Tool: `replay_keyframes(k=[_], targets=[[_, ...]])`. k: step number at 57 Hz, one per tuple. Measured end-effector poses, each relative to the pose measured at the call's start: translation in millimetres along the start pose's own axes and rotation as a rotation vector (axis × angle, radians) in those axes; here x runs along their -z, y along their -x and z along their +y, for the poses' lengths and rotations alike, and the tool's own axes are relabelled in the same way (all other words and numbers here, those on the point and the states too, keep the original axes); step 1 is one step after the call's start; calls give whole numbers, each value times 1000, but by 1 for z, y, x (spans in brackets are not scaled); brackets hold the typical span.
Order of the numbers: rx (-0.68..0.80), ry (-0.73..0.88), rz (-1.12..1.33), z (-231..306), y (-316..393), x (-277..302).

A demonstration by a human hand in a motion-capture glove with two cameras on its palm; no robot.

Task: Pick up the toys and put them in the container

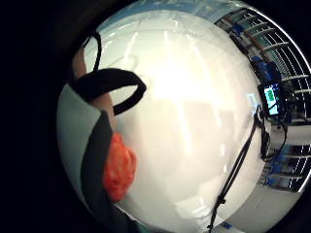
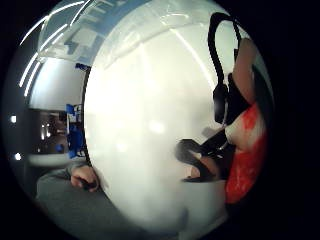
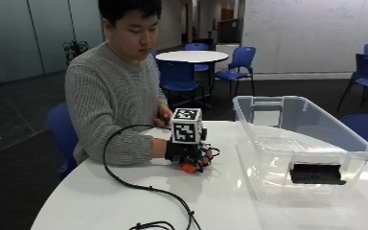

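An orange toy (image 3: pixel 188 167) sits in the grasp of the gloved right hand (image 3: pixel 187 153), low over the white counter (image 3: pixel 139 201) and just in front of the person's sweater sleeve. In the outside view only a small orange patch shows beneath the curled fingers; whether the toy is lifted clear of the surface or touching it I cannot tell from this angle. Both palm views agree on the hold: in the little finger side view the orange toy (image 1: pixel 118 167) lies pressed against the palm edge, and in the thumb side view it (image 2: pixel 245 155) fills the rim beside the fingers, with bare white counter spread out beyond. So the hand is closed around the toy, fingers wrapped on it.

The clear plastic container (image 3: pixel 311 143) stands on the counter to the side of the hand, apart from it, open at the top. Through its walls I see no toy inside; a dark handle shows on its near end, and nothing else. No other toys are visible on the counter in any view.

As a judgement: the pick of this toy looks made or nearly made, and the whole of the carrying and dropping is left. The hand needs to rise above the container's rim, travel across to it, and let go over the opening. Whether more toys remain beyond this one the pictures do not show.
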State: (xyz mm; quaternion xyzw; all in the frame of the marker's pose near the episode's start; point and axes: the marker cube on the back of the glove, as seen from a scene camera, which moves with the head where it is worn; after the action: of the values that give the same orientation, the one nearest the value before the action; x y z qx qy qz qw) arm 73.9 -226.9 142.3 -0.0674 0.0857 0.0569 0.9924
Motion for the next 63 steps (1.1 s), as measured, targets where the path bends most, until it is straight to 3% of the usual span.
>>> replay_keyframes(k=[13, 27, 32, 38, 47, 54, 63], targets=[[60, 12, 17, 4, 11, 22], [201, -299, 58, 1, 39, 206], [230, -336, 81, -9, 43, 239], [259, -305, 16, -25, 50, 245], [169, -242, -138, -86, 74, 235], [47, -217, 17, -177, 88, 220], [60, -123, 63, -252, 102, 199]])
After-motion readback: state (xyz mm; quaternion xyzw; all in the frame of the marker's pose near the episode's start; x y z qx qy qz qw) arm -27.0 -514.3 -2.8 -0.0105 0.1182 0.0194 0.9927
